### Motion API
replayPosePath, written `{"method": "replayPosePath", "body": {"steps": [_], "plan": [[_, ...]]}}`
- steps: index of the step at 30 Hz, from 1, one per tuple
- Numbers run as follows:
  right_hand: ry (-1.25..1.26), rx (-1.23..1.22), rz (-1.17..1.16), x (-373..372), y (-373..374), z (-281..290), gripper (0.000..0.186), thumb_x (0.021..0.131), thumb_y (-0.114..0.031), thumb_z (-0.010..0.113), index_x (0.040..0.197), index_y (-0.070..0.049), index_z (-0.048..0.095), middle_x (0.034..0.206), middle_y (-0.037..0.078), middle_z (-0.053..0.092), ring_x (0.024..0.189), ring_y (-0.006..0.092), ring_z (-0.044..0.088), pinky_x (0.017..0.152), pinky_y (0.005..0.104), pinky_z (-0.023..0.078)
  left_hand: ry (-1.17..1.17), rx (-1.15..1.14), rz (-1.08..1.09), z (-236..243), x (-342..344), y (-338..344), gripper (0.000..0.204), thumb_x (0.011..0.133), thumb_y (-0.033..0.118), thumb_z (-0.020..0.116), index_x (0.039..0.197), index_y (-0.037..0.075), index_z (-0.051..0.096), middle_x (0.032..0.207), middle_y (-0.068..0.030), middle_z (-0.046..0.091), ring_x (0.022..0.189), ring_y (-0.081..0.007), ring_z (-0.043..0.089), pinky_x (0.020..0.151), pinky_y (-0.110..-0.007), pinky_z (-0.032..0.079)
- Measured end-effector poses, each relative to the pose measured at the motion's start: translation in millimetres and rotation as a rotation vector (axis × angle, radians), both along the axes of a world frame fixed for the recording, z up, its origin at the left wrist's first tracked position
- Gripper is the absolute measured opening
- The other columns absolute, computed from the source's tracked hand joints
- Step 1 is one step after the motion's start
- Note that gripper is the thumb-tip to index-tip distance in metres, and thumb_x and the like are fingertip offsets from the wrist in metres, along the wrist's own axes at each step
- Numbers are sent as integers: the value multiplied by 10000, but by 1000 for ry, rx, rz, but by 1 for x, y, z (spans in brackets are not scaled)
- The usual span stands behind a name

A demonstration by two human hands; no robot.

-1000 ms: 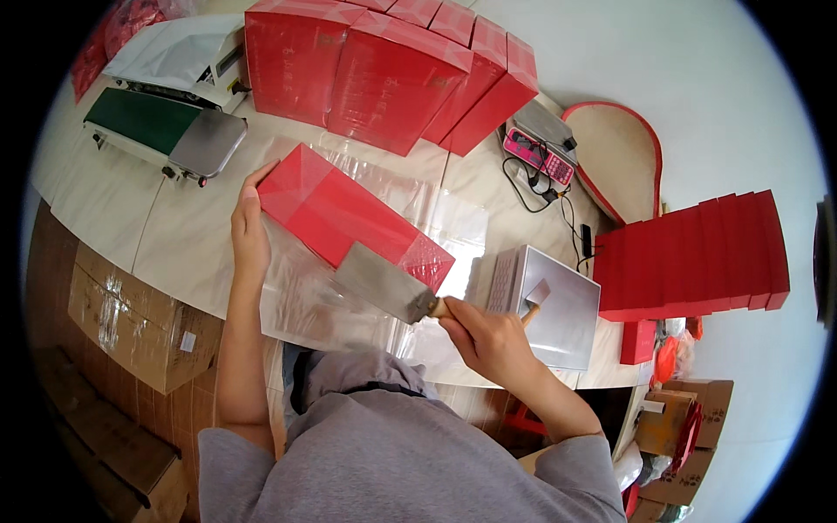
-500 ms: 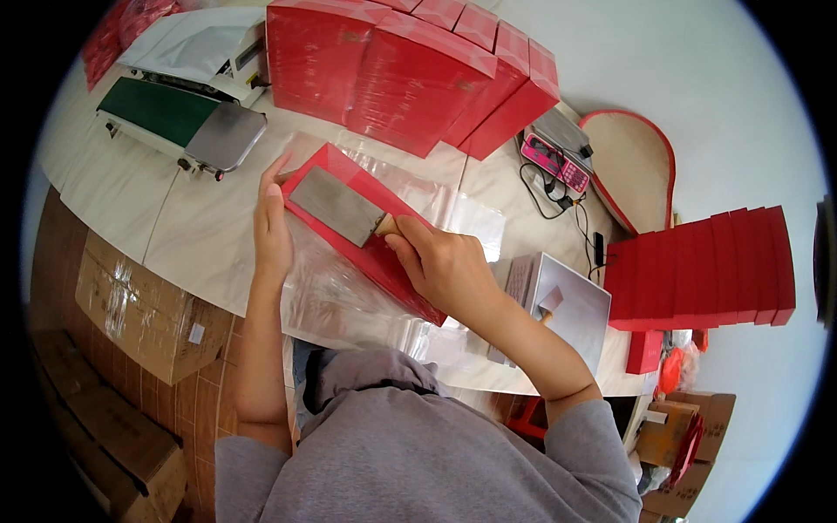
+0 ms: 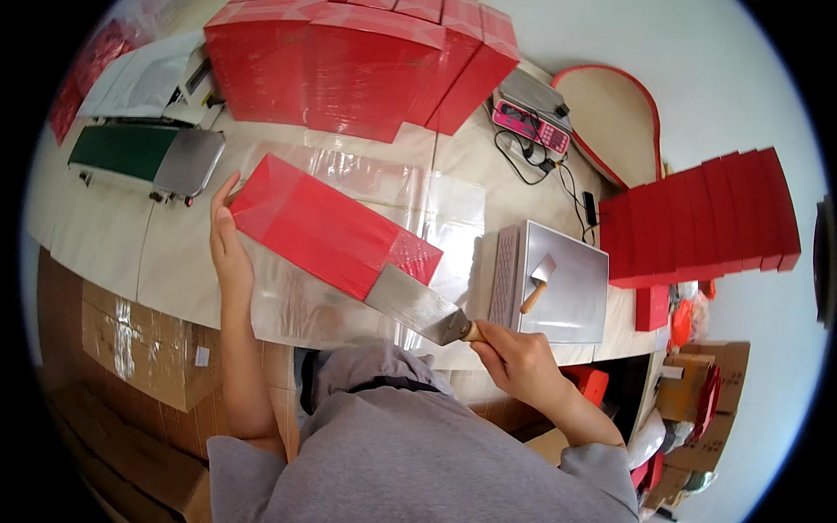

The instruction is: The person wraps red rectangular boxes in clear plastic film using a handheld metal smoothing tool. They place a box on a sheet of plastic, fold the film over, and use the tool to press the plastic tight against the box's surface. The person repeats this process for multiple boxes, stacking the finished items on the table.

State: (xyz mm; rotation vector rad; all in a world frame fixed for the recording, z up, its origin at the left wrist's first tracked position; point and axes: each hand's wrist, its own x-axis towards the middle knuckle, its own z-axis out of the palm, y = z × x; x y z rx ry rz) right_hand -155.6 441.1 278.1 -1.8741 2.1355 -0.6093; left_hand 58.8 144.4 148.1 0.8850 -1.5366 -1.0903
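Note:
A red box (image 3: 318,222) wrapped in clear film lies slantwise on the table before me. My left hand (image 3: 231,248) rests against its left end, fingers stretched along that side and thumb near the edge. In my right hand (image 3: 516,359) is the wooden handle of a wide metal scraper (image 3: 410,301), fingers wrapped round it. The tip of its flat blade meets the right end of the box, while the rest extends toward my hand. Loose clear film (image 3: 305,309) spreads beneath and around the box.
A flat-topped metal device (image 3: 575,305) bears a smaller scraper (image 3: 538,283). Large wrapped red packages (image 3: 375,74) stand behind, with a green-belted machine (image 3: 122,152) at left. Farther right are a pink-fronted scale (image 3: 530,125), cables and stacked red boxes (image 3: 697,227). A cardboard carton (image 3: 144,349) sits below left.
The scraper has gone from the box's upper left face to its right end, my right hand drawing away to the lower right. My left hand stays at the left end. The whole view has shifted.

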Motion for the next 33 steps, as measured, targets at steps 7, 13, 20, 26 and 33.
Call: {"method": "replayPosePath", "body": {"steps": [7,13,20,26,33], "plan": [[-31,2,29,-1,-14,-4,166,913,-172,627,985,-26,592,675,98,605,532,303,585,454,384,449,-49,-15,6,0,7,-2,514,1048,348,242,1331,3,497,1356,-137,505,1266,-255,462,1090,-360,308],[-21,-55,-34,-1,13,-9,147,913,-196,626,958,-60,594,633,74,588,509,279,580,444,382,449,-111,-49,23,0,3,-1,526,1047,356,237,1317,-5,508,1342,-159,511,1257,-255,473,1086,-357,311],[-55,-107,-3,-8,0,-15,144,897,-197,645,955,-65,637,670,84,636,548,267,621,463,365,468,-99,-50,-26,-11,12,-11,537,1051,357,224,1312,-18,506,1320,-155,530,1243,-240,486,1079,-347,319],[-299,-184,-500,-43,56,-51,146,902,-108,630,978,11,667,687,111,624,574,148,580,546,285,463,-103,-8,-15,-1,9,-5,533,1051,352,220,1310,-21,501,1309,-153,538,1223,-238,503,1064,-345,340],[28,-182,-1264,-138,144,-166,401,996,-357,483,936,9,635,786,211,654,691,375,634,629,454,481,-74,-26,-38,-28,30,-32,550,1049,406,260,1309,-18,497,1273,-142,563,1184,-226,526,1038,-350,368]]}}
